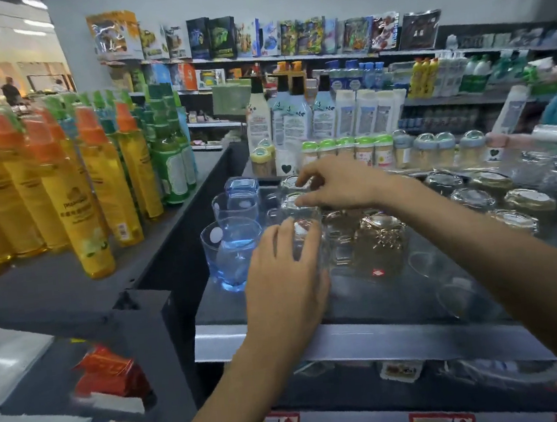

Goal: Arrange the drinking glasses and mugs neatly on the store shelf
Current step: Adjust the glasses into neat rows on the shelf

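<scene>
Head view: shop aisle, back wall shelves [322, 55] stocked with boxes and bottles. Dark shelf [375, 298] in front, grey front edge. Yellow bottles [74, 211] on the adjoining shelf to the left. Blue glasses [231, 246] stacked at the shelf's left end; clear glasses [378, 245] inverted in rows to the right. Left hand [286, 280] cupped over a clear mug [307, 238], fingers curled around its side. Right hand [339, 185] above the next mug [295, 202] behind, fingertips pinching its upturned base.
</scene>
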### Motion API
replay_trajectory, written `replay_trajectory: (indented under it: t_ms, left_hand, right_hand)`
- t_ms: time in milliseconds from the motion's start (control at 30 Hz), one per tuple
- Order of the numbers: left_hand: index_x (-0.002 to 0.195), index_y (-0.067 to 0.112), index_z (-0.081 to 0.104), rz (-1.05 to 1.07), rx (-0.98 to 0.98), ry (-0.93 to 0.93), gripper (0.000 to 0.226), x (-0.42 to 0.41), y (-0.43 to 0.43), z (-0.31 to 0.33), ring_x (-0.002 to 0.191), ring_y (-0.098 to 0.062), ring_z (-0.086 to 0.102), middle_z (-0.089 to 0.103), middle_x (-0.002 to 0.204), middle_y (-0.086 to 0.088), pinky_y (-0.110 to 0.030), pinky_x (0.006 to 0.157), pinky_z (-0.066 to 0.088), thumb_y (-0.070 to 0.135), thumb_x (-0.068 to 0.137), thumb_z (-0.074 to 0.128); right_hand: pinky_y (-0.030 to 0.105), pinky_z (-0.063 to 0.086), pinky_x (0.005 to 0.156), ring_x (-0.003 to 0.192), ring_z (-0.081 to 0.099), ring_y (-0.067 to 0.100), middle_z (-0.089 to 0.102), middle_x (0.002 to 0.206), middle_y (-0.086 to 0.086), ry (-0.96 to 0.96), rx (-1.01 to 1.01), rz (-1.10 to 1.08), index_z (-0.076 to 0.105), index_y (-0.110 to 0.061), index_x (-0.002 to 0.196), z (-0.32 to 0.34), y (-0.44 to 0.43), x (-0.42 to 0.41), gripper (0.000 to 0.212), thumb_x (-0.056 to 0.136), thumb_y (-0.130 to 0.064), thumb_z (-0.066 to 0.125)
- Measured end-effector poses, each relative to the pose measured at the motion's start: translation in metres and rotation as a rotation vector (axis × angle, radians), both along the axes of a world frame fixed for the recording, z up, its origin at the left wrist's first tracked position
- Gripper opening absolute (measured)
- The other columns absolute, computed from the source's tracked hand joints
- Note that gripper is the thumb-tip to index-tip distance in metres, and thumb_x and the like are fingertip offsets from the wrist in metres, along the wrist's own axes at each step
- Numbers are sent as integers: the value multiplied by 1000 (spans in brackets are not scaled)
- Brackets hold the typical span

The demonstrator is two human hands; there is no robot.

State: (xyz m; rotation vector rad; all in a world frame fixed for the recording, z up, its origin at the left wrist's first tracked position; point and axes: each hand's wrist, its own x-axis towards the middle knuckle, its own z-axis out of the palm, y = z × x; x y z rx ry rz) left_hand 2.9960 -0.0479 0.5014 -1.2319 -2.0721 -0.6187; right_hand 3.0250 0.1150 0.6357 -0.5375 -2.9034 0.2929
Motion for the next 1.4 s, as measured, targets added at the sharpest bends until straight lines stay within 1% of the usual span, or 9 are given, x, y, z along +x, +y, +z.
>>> replay_trajectory:
  t_ms: [100,200,333,533,800,933,1133,1233,1400]
  left_hand:
    - [146,18,53,-78,38,-52,59,-6,-1,-9,134,-38,47,50,146,-17,-49,107,46,35,91,66]
    - [150,22,49,-121,63,-119,58,-8,-3,-14,141,-35,40,45,152,-13,-47,115,41,36,95,61]
    - [151,24,46,-141,77,-145,57,-6,-5,-16,145,-35,37,43,156,-13,-47,115,42,35,96,58]
    - [152,23,47,-148,100,-141,56,-6,-6,-19,148,-33,36,42,158,-12,-47,114,44,34,97,55]
    - [152,24,48,-141,94,-113,63,-7,-10,-17,144,-33,42,40,158,-14,-44,109,46,35,92,64]
    - [148,23,53,-163,142,-121,58,-7,-11,-16,140,-32,47,45,154,-13,-44,106,50,34,92,64]
    - [128,25,66,-194,204,-129,39,-15,-30,19,127,-24,55,56,139,-3,-39,99,49,34,90,68]
    - [116,28,71,-107,78,-157,29,-41,-35,66,114,-21,59,63,122,1,-40,92,51,40,90,69]
    - [112,31,71,-120,-300,-427,28,-97,-11,130,105,-17,64,66,114,3,-38,90,55,47,89,71]
  right_hand:
    - [35,50,95,112,62,22,66,131,7,-51,36,-38,63,-22,135,-4,-5,-15,53,92,-51,70]
    - [29,44,89,109,59,20,64,134,6,-107,37,-51,62,-20,137,-9,-10,-26,55,91,-50,71]
    - [28,40,88,124,57,25,59,143,5,-165,40,-97,60,-21,138,-15,-8,-38,65,85,-55,76]
    - [25,39,90,121,57,22,58,142,5,-162,-44,-144,60,-17,137,-16,-6,-43,69,79,-46,85]
    - [37,48,103,125,59,24,62,139,3,28,-119,-163,66,-18,131,15,-15,-18,77,64,-46,93]
    - [43,43,112,130,57,24,62,140,3,181,-140,-162,66,-20,132,46,-29,13,75,67,-46,92]
    - [36,47,102,124,59,18,62,140,1,394,-141,-168,67,-27,132,75,-47,39,73,67,-52,91]
    - [42,53,102,119,62,20,62,139,0,420,-141,-196,66,-29,132,82,-46,37,75,66,-56,89]
    - [39,49,101,125,59,19,59,145,-5,438,-59,-268,65,-28,134,94,-32,26,75,68,-60,84]
